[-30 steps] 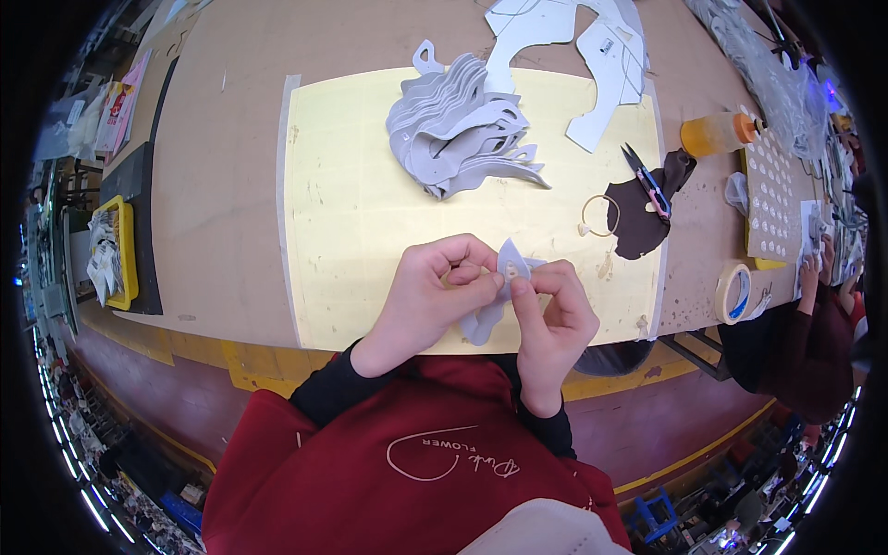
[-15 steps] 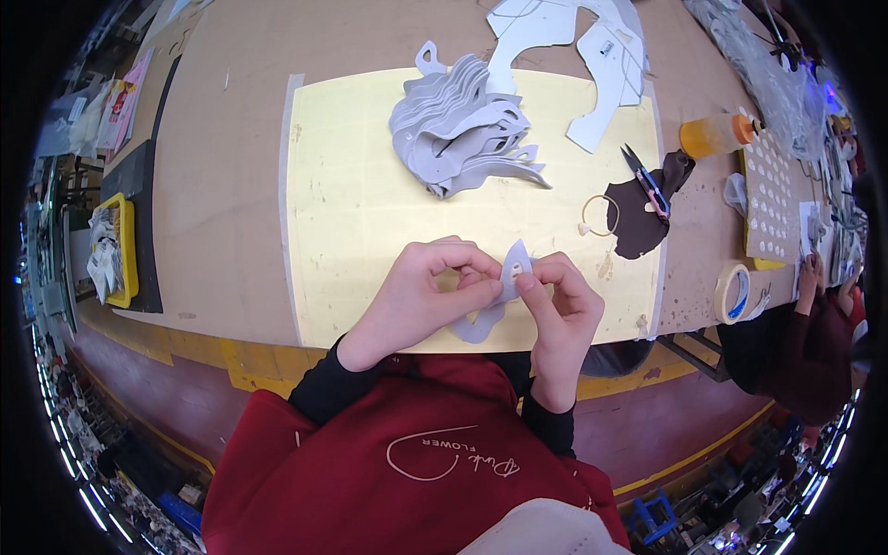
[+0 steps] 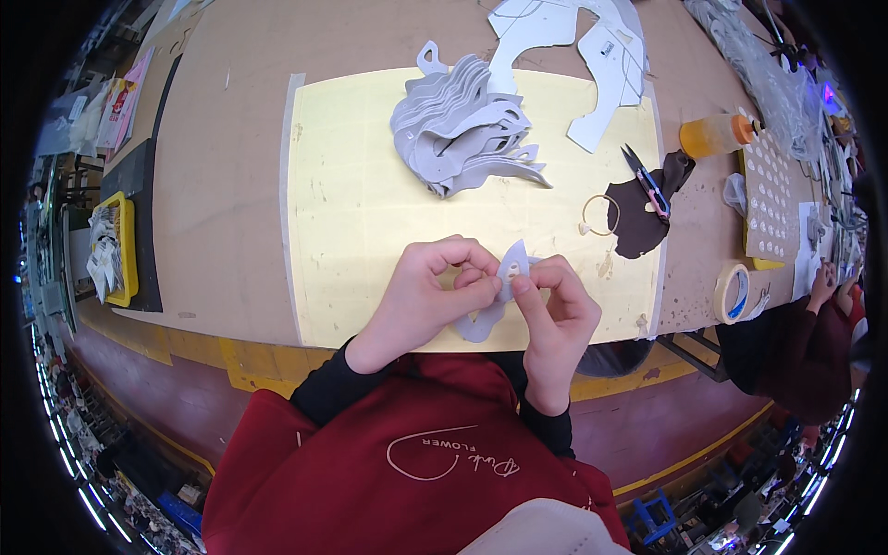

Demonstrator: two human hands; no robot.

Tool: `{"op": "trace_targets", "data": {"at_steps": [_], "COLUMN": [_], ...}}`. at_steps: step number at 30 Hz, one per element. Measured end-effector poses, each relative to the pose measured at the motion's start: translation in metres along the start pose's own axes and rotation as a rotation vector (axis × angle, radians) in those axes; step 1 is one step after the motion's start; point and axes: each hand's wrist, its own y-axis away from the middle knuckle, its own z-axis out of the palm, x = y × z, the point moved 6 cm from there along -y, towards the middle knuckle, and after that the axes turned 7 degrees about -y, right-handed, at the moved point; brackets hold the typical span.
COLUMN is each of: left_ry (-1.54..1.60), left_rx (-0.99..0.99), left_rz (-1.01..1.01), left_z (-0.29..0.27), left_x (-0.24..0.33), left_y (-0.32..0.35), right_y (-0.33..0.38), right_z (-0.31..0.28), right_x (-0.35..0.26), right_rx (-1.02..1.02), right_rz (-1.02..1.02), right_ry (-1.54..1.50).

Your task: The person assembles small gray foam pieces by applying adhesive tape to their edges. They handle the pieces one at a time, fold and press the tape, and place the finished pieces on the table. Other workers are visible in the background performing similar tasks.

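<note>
My left hand (image 3: 442,285) and my right hand (image 3: 560,310) meet near the front edge of the table. Between them is a grey cut piece of leather-like sheet (image 3: 480,326), with a pointed tip and small holes. My left thumb and fingers pinch it from one side, while the right thumb presses on it just below the tip. Part of the piece is hidden behind my fingers. Farther off lies a loose stack of similar grey cut pieces (image 3: 439,125), wavy and overlapping.
On a yellow sheet (image 3: 347,203), thread snips (image 3: 647,180) rest on a dark scrap (image 3: 638,231) beside a beige ring (image 3: 599,215). An orange-capped bottle (image 3: 712,136), tape roll (image 3: 732,291) and white pieces (image 3: 610,65) lie around. At right, a co-worker's hand (image 3: 823,282) shows.
My right hand has shifted slightly left, its thumb moving a little over the grey piece. My left hand has barely moved. The co-worker's hands have moved slightly.
</note>
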Motion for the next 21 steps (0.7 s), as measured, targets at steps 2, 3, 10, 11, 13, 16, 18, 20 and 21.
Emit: {"op": "trace_targets", "data": {"at_steps": [2,3,10,11,13,16,18,20,21], "left_ry": [0.049,0.032,-0.248,-0.281,-0.317,-0.343,-0.362,-0.387,-0.410], "left_rx": [0.010,0.025,0.132,0.136,0.153,0.174,0.185,0.189,0.188], "left_rz": [-0.034,-0.034,0.139,0.149,0.167,0.185,0.206,0.232,0.256], "left_z": [0.002,0.002,-0.003,-0.003,-0.002,0.000,0.001,0.002,0.003], "left_x": [-0.002,-0.002,0.011,0.012,0.014,0.015,0.016,0.017,0.018], "left_y": [0.002,0.002,0.003,0.003,0.003,0.003,0.003,0.003,0.003], "right_y": [0.002,0.002,-0.002,-0.002,-0.002,-0.001,-0.001,0.000,0.000], "right_z": [0.001,0.001,0.001,0.000,-0.001,-0.002,-0.003,-0.004,-0.004], "right_x": [0.000,0.000,0.007,0.008,0.010,0.014,0.017,0.019,0.020], "right_rx": [0.017,0.026,-0.046,-0.053,-0.059,-0.050,-0.038,-0.029,-0.017], "right_rz": [-0.013,-0.026,0.063,0.060,0.067,0.093,0.119,0.119,0.129], "right_ry": [0.025,0.044,-0.059,-0.068,-0.088,-0.121,-0.142,-0.140,-0.140]}}
